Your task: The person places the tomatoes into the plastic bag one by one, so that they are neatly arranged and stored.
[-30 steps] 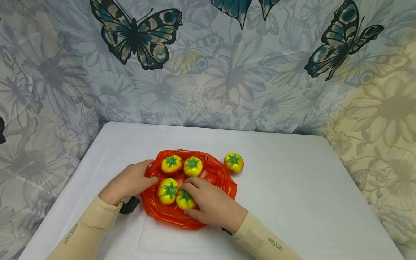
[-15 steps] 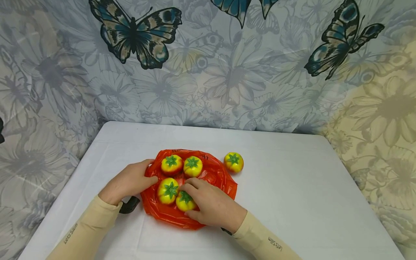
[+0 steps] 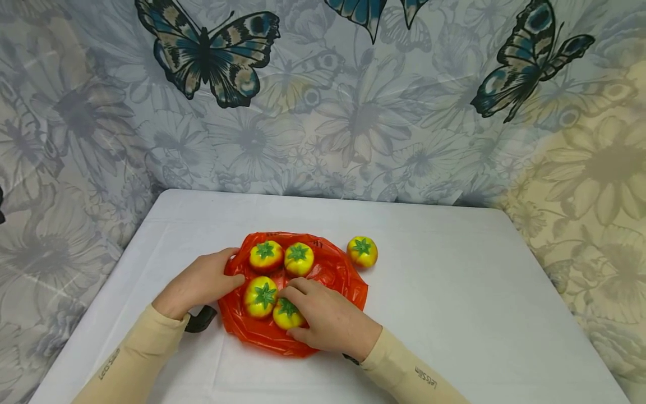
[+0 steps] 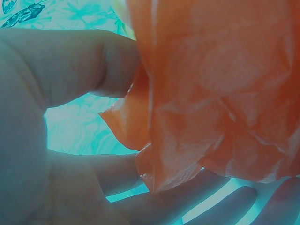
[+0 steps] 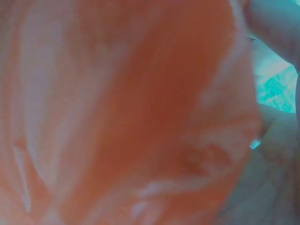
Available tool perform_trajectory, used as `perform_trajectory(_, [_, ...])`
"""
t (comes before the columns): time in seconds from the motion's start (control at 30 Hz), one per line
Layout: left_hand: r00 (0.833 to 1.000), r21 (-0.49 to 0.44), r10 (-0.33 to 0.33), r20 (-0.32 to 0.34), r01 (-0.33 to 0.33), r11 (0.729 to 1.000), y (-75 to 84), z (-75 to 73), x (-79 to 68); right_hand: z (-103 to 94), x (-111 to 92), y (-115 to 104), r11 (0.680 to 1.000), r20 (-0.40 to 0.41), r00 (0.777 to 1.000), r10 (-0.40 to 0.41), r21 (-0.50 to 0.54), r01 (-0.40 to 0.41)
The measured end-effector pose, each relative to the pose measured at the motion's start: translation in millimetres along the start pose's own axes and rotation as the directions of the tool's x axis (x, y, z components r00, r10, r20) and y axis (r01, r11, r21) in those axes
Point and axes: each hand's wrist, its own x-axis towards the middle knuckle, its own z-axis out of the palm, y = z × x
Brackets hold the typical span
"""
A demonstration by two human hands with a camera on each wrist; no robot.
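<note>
A red plastic bag (image 3: 328, 275) lies spread open on the table, its rim standing up around several yellow-red toy tomatoes with green star-shaped tops. My left hand (image 3: 202, 283) holds the bag's left side, thumb over the rim and fingers outside; in the left wrist view, the red film (image 4: 220, 93) runs between thumb and fingers. My right hand (image 3: 333, 320) reaches over the bag's near right side and grips the nearest right tomato (image 3: 286, 315) between thumb and fingers. Beside it sits another tomato (image 3: 261, 297). Red film (image 5: 131, 112) fills most of the right wrist view.
One more tomato (image 3: 362, 252) stands outside the bag, close to its far right edge. A white cloth covers the table (image 3: 454, 292). Behind the table's far edge rises a wall covering (image 3: 323, 134) printed with flowers and butterflies.
</note>
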Motion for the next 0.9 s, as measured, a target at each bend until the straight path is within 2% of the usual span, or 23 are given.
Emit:
perform_trajectory(0.3, [1.0,0.011,-0.011,0.001,0.011,1.0,1.3,0.7,-0.6,-1.1,-1,2,1.0,-0.016,1.0,-0.016,0.005,0.016])
perform_trajectory(0.53, [1.0,0.003,-0.007,-0.001,0.007,1.0,1.1,1.6,-1.4,-16.3,-5,9,0.998,-0.034,0.999,0.026,0.058,-0.024])
perform_trajectory(0.7, [1.0,0.002,-0.01,-0.004,0.01,1.0,0.9,1.8,-0.9,-36.2,-9,27,0.995,-0.174,0.983,0.055,0.086,-0.04])
perform_trajectory(0.8, [1.0,0.009,-0.007,-0.007,0.007,1.0,0.9,1.8,-0.7,-46.6,-13,42,0.993,-0.28,0.955,0.098,0.092,-0.075])
perform_trajectory(0.9, [1.0,0.006,-0.007,-0.009,0.007,1.0,1.1,1.7,-1.1,-54.3,-15,58,0.985,-0.351,0.923,0.158,0.116,-0.125])
